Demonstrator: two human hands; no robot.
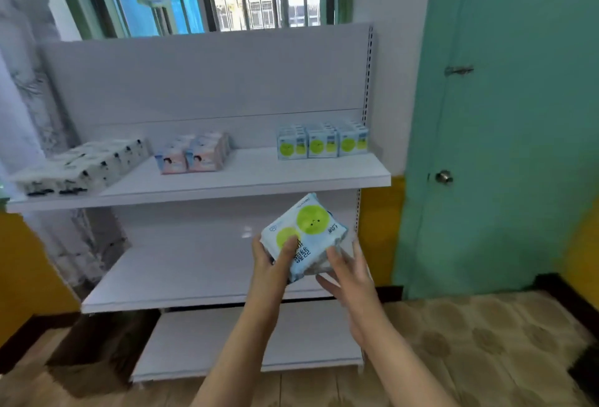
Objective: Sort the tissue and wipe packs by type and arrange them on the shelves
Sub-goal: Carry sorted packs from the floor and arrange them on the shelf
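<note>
A blue-and-white pack (304, 235) printed with two green circles is held in front of the shelf unit (207, 82), level with the gap between the top shelf (246, 179) and the middle shelf (181, 277). The left hand (272, 260) is clamped on its lower left end, with the thumb laid across the printed face beside the smaller green circle. The right hand (348, 273) is set against the lower right edge with the fingers spread and fairly straight; it looks to be steadying or supporting the pack more than gripping it, though the contact underneath is hidden. The two hands are a pack's width apart, one at each side.

The pack is tilted, its long axis running from about 7 o'clock at the hands up toward 1 o'clock. Its matching group, a row of green-circle packs (322, 142), is stood upright at the right end of the top shelf, lying at about 12 o'clock from the held pack, well above it. The right hand is the nearer one to that end. The coming move is judged to be a lift upward and a turn to upright beside that row.

On the same shelf, pink-and-blue packs (193, 155) are stood near the middle, and white packs with dark marks (81, 168) are laid at the left end. Nothing is seen on the middle shelf or on the bottom shelf (252, 342)
</note>
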